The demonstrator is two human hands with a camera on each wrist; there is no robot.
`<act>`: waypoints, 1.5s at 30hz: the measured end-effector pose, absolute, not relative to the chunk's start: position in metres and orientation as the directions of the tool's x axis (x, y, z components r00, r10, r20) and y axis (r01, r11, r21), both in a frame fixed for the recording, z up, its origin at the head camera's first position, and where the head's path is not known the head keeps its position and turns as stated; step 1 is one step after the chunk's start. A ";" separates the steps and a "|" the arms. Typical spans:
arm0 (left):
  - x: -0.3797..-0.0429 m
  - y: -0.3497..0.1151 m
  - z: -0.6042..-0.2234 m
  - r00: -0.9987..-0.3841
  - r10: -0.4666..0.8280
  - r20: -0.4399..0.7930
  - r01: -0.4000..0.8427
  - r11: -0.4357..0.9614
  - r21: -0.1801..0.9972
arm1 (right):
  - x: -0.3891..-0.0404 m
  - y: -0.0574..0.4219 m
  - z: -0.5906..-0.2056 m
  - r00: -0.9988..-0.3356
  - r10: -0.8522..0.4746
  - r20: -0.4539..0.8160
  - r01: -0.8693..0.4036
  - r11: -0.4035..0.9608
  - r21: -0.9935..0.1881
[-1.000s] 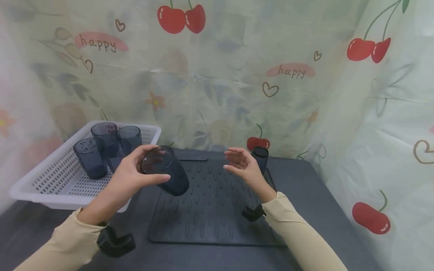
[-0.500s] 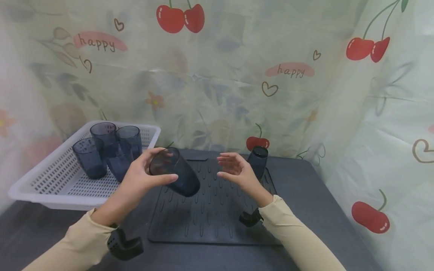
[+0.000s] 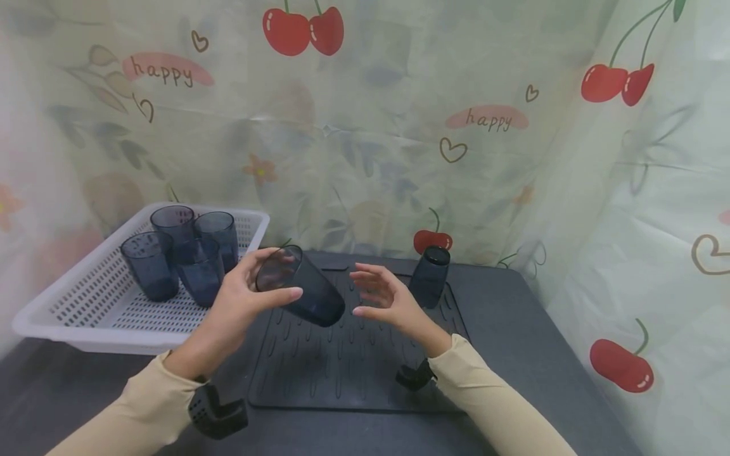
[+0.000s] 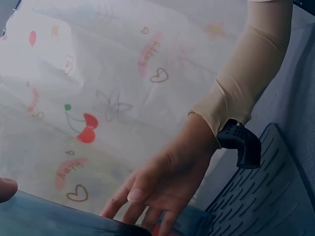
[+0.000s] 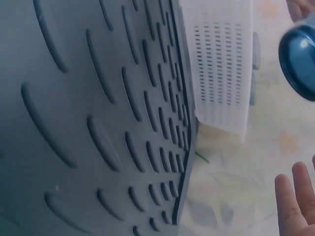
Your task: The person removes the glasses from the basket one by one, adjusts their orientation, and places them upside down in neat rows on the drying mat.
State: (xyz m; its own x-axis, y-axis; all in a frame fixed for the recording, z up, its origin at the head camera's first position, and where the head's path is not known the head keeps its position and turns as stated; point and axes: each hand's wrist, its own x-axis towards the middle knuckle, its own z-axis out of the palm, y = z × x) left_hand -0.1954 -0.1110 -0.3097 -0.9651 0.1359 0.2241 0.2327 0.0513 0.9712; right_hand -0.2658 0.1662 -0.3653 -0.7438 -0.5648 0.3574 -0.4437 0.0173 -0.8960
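Note:
My left hand (image 3: pixel 239 297) grips a dark blue drinking glass (image 3: pixel 313 294) near its rim, thumb on the near side. The glass is tilted, rim up toward the left and base toward the right, held above the black ridged drying mat (image 3: pixel 353 386). My right hand (image 3: pixel 393 304) is held just right of the glass base, fingers spread and a little bent, with nothing in it. In the right wrist view the glass base (image 5: pixel 302 61) shows at the right edge, apart from the right fingers (image 5: pixel 290 206). Behind the right hand, another glass (image 3: pixel 430 275) stands upside down on the mat.
At the left is a white slotted plastic basket (image 3: pixel 91 339) with several upright blue glasses (image 3: pixel 149 266) in it. A dark grey table (image 3: pixel 547 367) lies under everything. A patterned curtain (image 3: pixel 365 126) hangs behind and along the sides.
My left hand has carried the glass to the right, tilting it closer to level. My right hand has moved left and slightly down toward its base, uncovering more of the glass standing behind.

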 end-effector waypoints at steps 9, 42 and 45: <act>-0.198 -0.105 -0.312 -0.961 0.134 0.241 0.247 0.026 0.969 | -0.256 0.151 -0.373 -0.745 -0.608 0.274 -0.370 0.035 -0.928; -0.199 -0.101 -0.317 -0.953 0.221 0.208 0.220 0.032 0.975 | -0.245 0.155 -0.368 -0.824 -0.542 0.165 -0.253 0.091 -0.963; -0.198 -0.101 -0.316 -0.953 0.233 0.195 0.208 0.034 0.978 | -0.245 0.159 -0.364 -0.829 -0.535 0.164 -0.261 0.111 -0.959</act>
